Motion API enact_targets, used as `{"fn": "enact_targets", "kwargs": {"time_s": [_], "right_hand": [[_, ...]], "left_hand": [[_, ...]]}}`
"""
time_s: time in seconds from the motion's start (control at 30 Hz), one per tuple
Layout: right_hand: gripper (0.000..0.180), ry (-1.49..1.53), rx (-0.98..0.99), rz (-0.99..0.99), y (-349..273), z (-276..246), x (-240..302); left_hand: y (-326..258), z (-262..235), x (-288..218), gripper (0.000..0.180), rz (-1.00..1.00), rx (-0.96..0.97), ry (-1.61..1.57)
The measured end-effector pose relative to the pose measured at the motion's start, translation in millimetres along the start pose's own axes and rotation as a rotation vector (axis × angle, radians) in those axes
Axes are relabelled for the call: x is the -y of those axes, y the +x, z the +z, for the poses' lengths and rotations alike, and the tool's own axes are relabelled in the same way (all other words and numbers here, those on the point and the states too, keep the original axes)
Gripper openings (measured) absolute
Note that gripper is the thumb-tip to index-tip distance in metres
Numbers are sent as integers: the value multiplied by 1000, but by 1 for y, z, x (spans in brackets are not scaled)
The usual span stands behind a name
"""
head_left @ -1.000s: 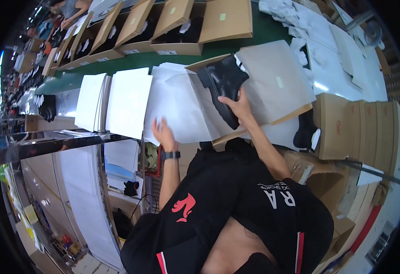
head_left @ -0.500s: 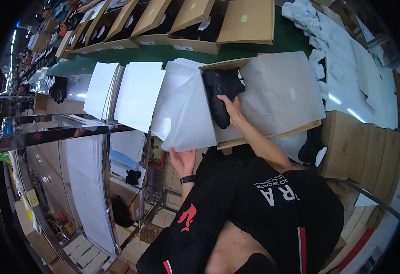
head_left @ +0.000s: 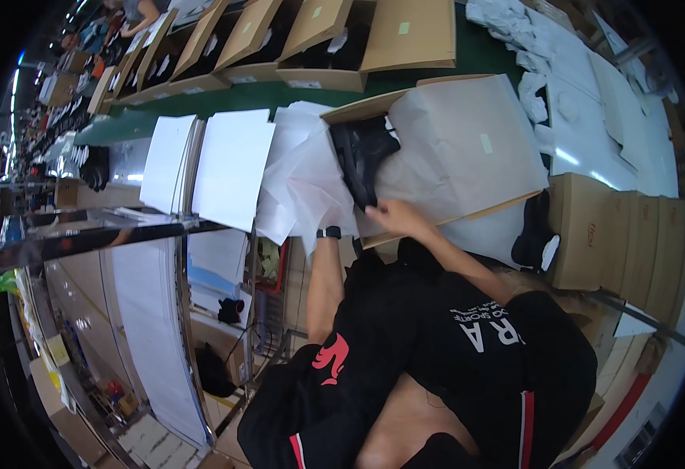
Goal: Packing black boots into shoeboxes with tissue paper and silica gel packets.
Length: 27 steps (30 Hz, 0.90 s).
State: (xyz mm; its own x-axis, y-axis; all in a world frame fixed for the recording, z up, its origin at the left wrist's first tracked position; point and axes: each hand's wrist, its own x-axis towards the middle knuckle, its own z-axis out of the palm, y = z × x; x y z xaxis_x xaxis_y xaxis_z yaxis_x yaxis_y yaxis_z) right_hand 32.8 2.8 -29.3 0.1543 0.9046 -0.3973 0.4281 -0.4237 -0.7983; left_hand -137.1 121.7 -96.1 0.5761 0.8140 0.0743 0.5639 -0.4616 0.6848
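Note:
A black boot (head_left: 364,148) lies on its side in an unlidded cardboard box (head_left: 409,233), its toe toward me. White wrapping paper spreads out of the box, with a left flap (head_left: 299,168) and a right sheet (head_left: 467,141) bearing a small pale green sticker. My left hand (head_left: 323,209) is under the left flap, which covers its fingers; a dark watch is on that wrist. Beside the boot's toe is my right hand (head_left: 397,217), its fingers curled together at the tips. Whatever they pinch there is too small to make out.
Several open boxes (head_left: 323,78) with black boots line the far green surface. Stacks of white sheets (head_left: 233,168) stand to the left above a metal rail (head_left: 100,234). Closed boxes (head_left: 592,234) and another black boot (head_left: 531,233) are at right. Crumpled white paper (head_left: 506,31) lies behind.
My right hand has let go of the boot's shaft and moved down to its toe. My left hand has gone up and under the paper flap, which is now raised and creased.

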Motion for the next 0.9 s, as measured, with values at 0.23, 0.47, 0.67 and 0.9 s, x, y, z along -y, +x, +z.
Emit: {"fn": "enact_targets", "kwargs": {"time_s": [0.23,0.47,0.67,0.9], "right_hand": [[42,88,478,-595,-90,-26,103],[55,-667,-474,-114,-49,-26,32],[46,-378,-570,-229,-88,-62,27],[21,-234,-1124,92,-123,-253,-73]], "left_hand": [[82,2,-156,75,341,-14,311],[144,28,-135,74,398,224,474],[137,12,-137,68,553,192,145],[-15,-27,-163,69,553,465,350]]}}
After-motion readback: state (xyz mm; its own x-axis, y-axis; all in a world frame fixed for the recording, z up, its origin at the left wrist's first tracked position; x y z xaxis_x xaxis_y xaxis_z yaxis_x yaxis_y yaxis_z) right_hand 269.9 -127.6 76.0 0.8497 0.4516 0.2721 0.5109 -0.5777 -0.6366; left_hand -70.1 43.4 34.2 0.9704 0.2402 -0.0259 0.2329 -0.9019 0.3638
